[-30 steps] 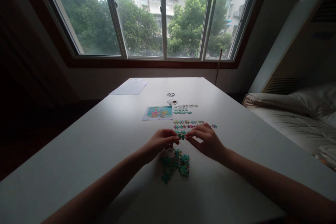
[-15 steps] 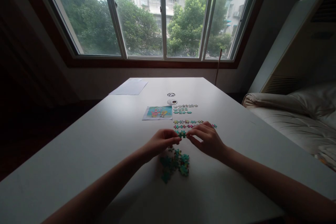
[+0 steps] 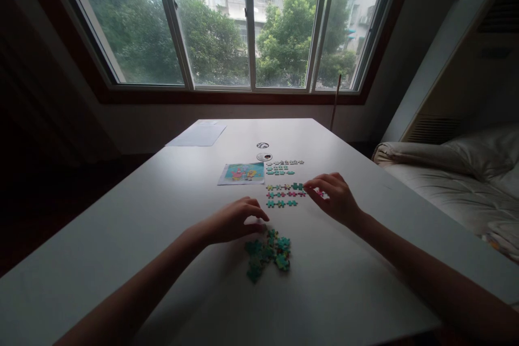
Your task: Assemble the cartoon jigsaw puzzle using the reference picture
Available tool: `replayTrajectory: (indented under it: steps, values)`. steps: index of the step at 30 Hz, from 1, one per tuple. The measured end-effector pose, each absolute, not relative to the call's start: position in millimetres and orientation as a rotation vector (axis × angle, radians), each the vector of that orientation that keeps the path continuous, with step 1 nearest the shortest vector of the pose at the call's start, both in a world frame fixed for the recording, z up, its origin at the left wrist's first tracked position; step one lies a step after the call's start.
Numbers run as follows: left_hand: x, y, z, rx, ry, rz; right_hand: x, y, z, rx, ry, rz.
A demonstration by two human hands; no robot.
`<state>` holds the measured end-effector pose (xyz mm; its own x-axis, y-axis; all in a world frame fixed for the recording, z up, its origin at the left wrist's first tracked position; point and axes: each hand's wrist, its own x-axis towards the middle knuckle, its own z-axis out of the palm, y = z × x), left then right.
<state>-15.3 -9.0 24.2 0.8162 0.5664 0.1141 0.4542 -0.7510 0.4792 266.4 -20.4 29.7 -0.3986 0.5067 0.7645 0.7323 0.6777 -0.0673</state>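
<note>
My right hand (image 3: 333,195) is over the right part of the upper puzzle row, its thumb and fingers pinched at the edge of a green jigsaw puzzle piece (image 3: 298,186). It covers some pieces behind it. My left hand (image 3: 232,220) hovers just up and left of a heap of mixed jigsaw pieces (image 3: 267,251), fingers curved and apart from the thumb, nothing seen between them. Between the hands lie rows of separate pieces: a row with pink ones (image 3: 284,194) and a short row of green ones (image 3: 281,204).
A picture sheet with cartoon figures (image 3: 241,173) lies left of the rows. Farther back are smaller piece rows (image 3: 279,172), two round items (image 3: 264,157) and a paper sheet (image 3: 197,134). The white table (image 3: 133,238) faces a window; a sofa (image 3: 441,173) stands at right.
My right hand has moved up and right, from the nearest row to the upper one. My left hand has drawn back left and down toward the heap, its fingers spreading.
</note>
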Motion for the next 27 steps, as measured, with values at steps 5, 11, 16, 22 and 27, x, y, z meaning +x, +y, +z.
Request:
replayTrajectory:
  steps: [5,11,16,22,27]
  values:
    - [-14.5,-10.0,24.4,2.570,0.748,0.325,276.9,-10.8,28.5,-1.154,-2.306,-0.106]
    - [-13.5,-12.3,26.8,2.586,0.779,0.297,292.3,-1.9,20.4,-1.263,-2.406,0.312]
    - [-12.7,-12.9,26.6,2.591,0.783,0.292,293.8,-1.6,18.8,-1.316,-2.415,0.347]
    - [-13.0,-12.4,25.7,2.582,0.797,0.292,288.1,-2.8,16.8,-1.313,-2.357,0.411]
    - [-12.2,-12.2,25.2,2.519,0.788,0.310,286.0,1.8,7.6,-1.310,-2.339,0.435]
